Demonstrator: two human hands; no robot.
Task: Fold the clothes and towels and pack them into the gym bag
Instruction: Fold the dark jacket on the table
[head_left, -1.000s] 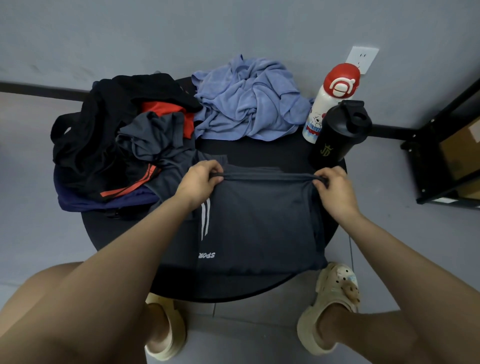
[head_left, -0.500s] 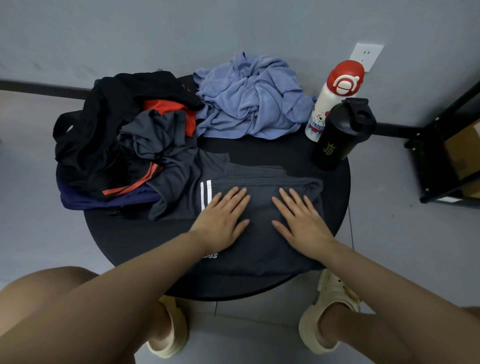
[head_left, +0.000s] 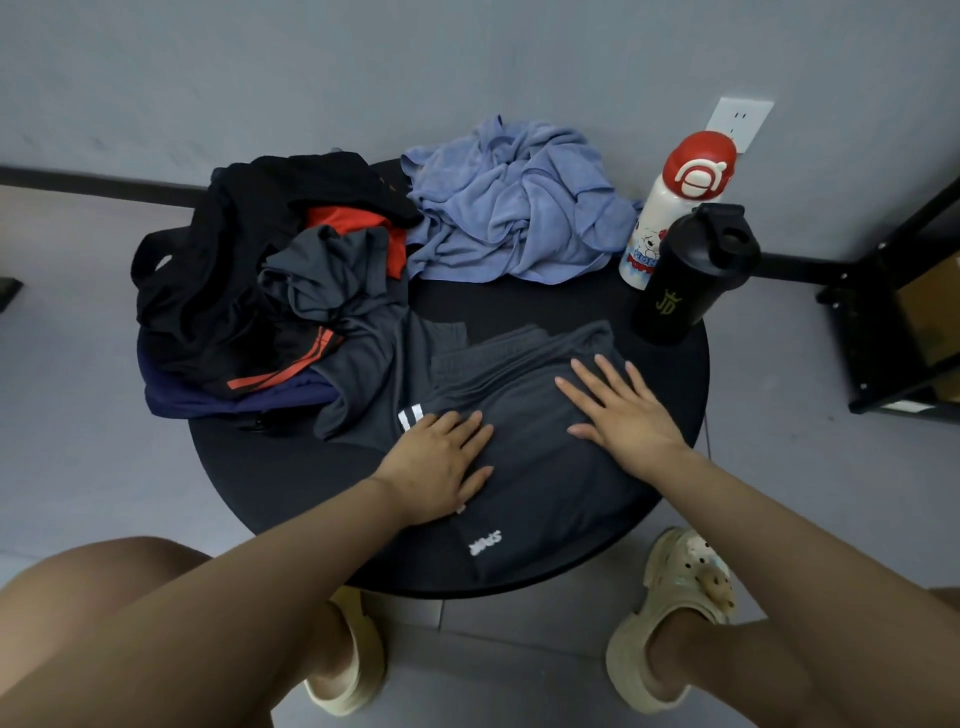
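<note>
A dark grey sports garment (head_left: 535, 467) with white stripes and white lettering lies folded over on the round black table (head_left: 234, 467). My left hand (head_left: 436, 467) rests flat on its left part, fingers spread. My right hand (head_left: 618, 415) lies flat on its right part, palm down. A crumpled blue towel (head_left: 509, 208) sits at the back of the table. At the left lies a heap of black, grey and red-orange clothes (head_left: 270, 291), over a dark navy item at the bottom of the heap. I cannot tell which item is the gym bag.
A white bottle with a red cap (head_left: 675, 208) and a black shaker bottle (head_left: 691, 275) stand at the table's back right. A black shelf frame (head_left: 883, 322) stands on the floor to the right. A wall socket (head_left: 740, 122) is behind the bottles.
A second ago both hands pinched the garment's top edge. They let go and now press flat on it; the right hand has slid up and right, the left has stayed low.
</note>
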